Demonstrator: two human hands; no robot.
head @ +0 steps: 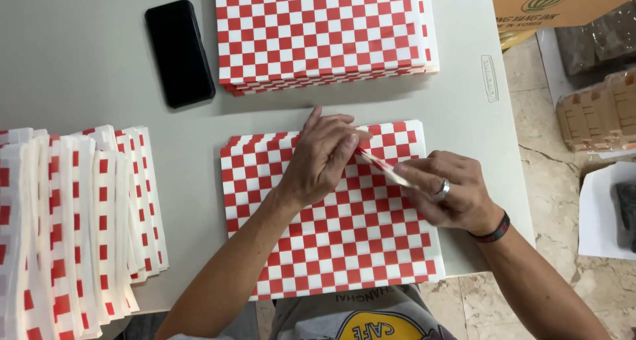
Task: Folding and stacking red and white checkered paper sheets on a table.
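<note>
A red-and-white checked sheet lies flat on the worktop just in front of me, under both my hands. My right hand pinches a lifted, folded edge of paper between thumb and fingers. My left hand rests on the sheet's upper middle, its fingertips pressing on the same fold, just beside my right. To my left sits a fanned pile of folded sheets. Farther off lie a phone and a stack of flat checked sheets.
</note>
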